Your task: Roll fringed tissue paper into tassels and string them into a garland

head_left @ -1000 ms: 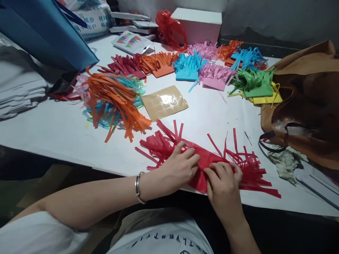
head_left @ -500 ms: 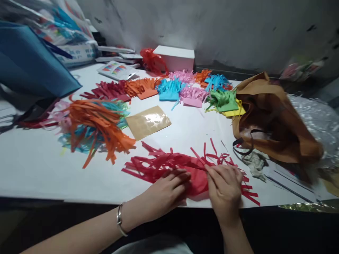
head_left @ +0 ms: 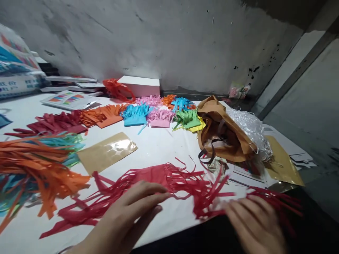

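Observation:
A red fringed tissue-paper sheet (head_left: 150, 176) lies spread on the white table, its cut strips fanning left and right. My left hand (head_left: 132, 215) hovers over or rests by its near edge, fingers outstretched, thumb a little apart, nothing in it. To the right, past the table's front edge, my right hand (head_left: 256, 225) is blurred, its fingers closed on red tissue strips (head_left: 278, 201) that spread out beyond it. More red strips lie between this hand and the sheet; whether they join is unclear.
At left lie orange tissue tassels (head_left: 47, 165) and a tan packet (head_left: 111, 150). Folded fringed bundles (head_left: 136, 118) in several colours line the back, before a white box (head_left: 143, 85). A brown bag (head_left: 227, 137) stands right, beside clear stringy plastic (head_left: 249, 127). The wall is behind.
The view has swung right. My right hand has moved right and away from the sheet with red strips in it. My left hand has come off the sheet's middle, fingers straighter.

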`<state>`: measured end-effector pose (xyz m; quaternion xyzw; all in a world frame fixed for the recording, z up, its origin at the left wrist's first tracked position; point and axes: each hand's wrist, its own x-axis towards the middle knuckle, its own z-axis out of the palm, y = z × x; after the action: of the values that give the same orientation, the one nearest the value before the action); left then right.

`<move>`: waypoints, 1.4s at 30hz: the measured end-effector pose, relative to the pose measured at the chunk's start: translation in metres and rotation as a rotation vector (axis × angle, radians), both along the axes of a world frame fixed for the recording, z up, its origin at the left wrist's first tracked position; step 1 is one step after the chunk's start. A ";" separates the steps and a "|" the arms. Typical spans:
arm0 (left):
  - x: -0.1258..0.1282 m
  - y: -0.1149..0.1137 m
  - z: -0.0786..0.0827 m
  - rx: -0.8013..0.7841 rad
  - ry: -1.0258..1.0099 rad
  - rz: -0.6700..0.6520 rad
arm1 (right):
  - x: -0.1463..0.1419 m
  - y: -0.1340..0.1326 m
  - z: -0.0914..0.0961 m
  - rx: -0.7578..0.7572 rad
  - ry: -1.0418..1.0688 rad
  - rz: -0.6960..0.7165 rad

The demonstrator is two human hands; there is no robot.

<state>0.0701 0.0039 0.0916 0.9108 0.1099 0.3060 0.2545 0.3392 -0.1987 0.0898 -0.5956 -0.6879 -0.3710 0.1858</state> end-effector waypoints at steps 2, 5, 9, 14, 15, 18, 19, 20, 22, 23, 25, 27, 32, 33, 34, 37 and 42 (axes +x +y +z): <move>0.029 -0.013 0.020 -0.241 0.039 -0.137 | -0.024 0.018 0.007 -0.085 -0.088 0.168; 0.068 -0.023 0.022 -0.855 0.271 -0.286 | -0.039 0.035 0.007 -0.050 -0.034 0.216; 0.088 -0.022 0.000 -1.462 0.361 -0.307 | -0.039 0.043 -0.009 0.071 0.219 0.237; 0.095 -0.027 -0.014 -1.635 0.152 -0.216 | -0.046 0.050 -0.041 0.267 0.724 0.255; 0.098 -0.029 -0.014 -1.631 0.079 -0.218 | -0.048 0.052 -0.047 0.266 0.778 0.269; 0.110 -0.031 -0.015 -1.562 -0.028 -0.206 | -0.050 0.055 -0.060 0.298 0.918 0.273; 0.114 -0.030 -0.014 -1.520 -0.016 -0.192 | -0.050 0.056 -0.063 0.314 0.967 0.248; 0.117 -0.028 -0.014 -1.470 0.012 -0.178 | -0.049 0.056 -0.066 0.326 1.010 0.215; 0.121 -0.023 -0.011 -1.327 0.088 -0.174 | -0.047 0.058 -0.070 0.337 1.069 0.155; 0.122 -0.019 -0.010 -1.226 0.126 -0.179 | -0.046 0.058 -0.071 0.337 1.079 0.145; 0.123 -0.013 -0.005 -0.966 0.179 -0.202 | -0.043 0.060 -0.071 0.337 1.062 0.158; 0.124 -0.009 -0.002 -0.657 0.165 -0.240 | -0.041 0.062 -0.071 0.350 1.026 0.144; 0.135 -0.006 -0.001 -0.257 0.116 -0.228 | -0.040 0.071 -0.074 0.275 1.159 -0.034; 0.138 -0.006 -0.002 -0.258 0.138 -0.219 | -0.040 0.073 -0.077 0.260 1.200 -0.059; 0.141 -0.005 -0.002 -0.276 0.167 -0.215 | -0.040 0.075 -0.081 0.259 1.238 -0.074; 0.147 0.002 0.001 -0.344 0.268 -0.236 | -0.042 0.079 -0.092 0.308 1.351 -0.046; 0.155 0.013 0.003 -0.320 0.338 -0.291 | -0.039 0.082 -0.103 0.296 1.399 -0.018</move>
<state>0.2252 0.0165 0.0948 0.9032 0.0658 0.0889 0.4146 0.3003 -0.1166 -0.0129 -0.6682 -0.3449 0.0069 0.6592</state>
